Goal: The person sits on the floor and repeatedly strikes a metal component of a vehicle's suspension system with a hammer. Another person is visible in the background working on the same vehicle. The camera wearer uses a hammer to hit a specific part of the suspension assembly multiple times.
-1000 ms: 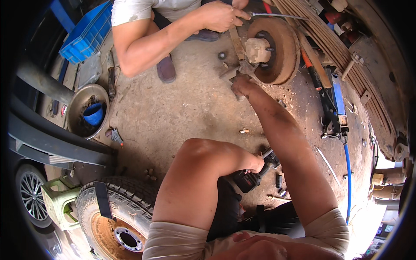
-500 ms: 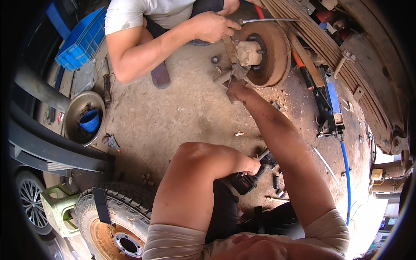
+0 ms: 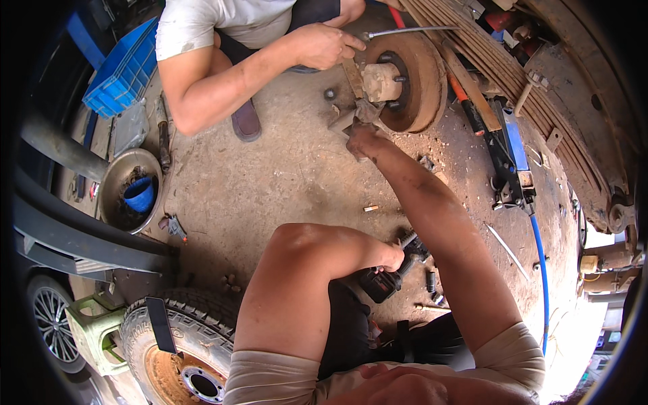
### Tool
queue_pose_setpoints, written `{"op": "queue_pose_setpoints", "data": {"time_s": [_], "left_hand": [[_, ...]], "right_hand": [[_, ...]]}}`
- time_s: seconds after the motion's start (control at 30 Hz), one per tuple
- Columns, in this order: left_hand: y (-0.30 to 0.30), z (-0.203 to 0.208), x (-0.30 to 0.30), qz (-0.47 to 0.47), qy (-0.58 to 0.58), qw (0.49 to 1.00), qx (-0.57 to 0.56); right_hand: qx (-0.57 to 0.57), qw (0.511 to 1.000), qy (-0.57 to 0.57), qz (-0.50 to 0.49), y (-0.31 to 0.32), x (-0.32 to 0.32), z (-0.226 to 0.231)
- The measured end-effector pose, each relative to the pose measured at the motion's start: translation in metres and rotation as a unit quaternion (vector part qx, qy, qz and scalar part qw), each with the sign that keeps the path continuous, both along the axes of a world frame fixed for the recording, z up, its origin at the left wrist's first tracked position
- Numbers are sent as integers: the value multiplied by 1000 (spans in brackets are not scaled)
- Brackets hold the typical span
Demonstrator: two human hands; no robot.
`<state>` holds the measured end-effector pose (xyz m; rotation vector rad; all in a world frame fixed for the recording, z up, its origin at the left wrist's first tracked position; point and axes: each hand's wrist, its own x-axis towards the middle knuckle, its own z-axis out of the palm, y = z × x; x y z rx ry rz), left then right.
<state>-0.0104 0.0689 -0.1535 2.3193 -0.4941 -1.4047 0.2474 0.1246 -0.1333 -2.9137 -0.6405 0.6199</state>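
My left hand (image 3: 390, 258) is closed round the handle of a black cordless impact wrench (image 3: 382, 285), which rests low in front of me, its nose pointing away. My right arm stretches forward to a rusty brake drum (image 3: 422, 84) with a pale, round hub and dark studs. There my right hand (image 3: 365, 143) grips a grey, crumpled rag-like piece (image 3: 368, 111) below the hub; its fingers are partly hidden. Across from me a co-worker's hand (image 3: 325, 46) holds a long metal bar (image 3: 412, 30) over the drum's top.
Leaf springs (image 3: 499, 74) and a blue-and-black jack (image 3: 514, 158) with a blue hose (image 3: 541, 270) lie to the right. On the left are a metal basin (image 3: 111, 192), a blue crate (image 3: 125, 74), a tyre (image 3: 145, 331) with a phone (image 3: 160, 324) on it, and a green stool (image 3: 94, 331).
The view has shifted slightly, so the drum and the co-worker appear a little farther left. Both my hands keep their grips in nearly the same places.
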Motion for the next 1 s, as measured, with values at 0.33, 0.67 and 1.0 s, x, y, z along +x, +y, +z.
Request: {"op": "queue_pose_setpoints", "data": {"time_s": [0.33,0.67,1.0], "left_hand": [[-17,5,-7,-28,-4,999,-16],[6,-8,2,14,5,1000,26],[2,-5,-1,7,7,1000,29]], "right_hand": [[-85,996,-17,-4,-27,13,-25],[-32,999,-17,29,19,-41,11],[-106,989,-32,95,-3,-30,-9]]}}
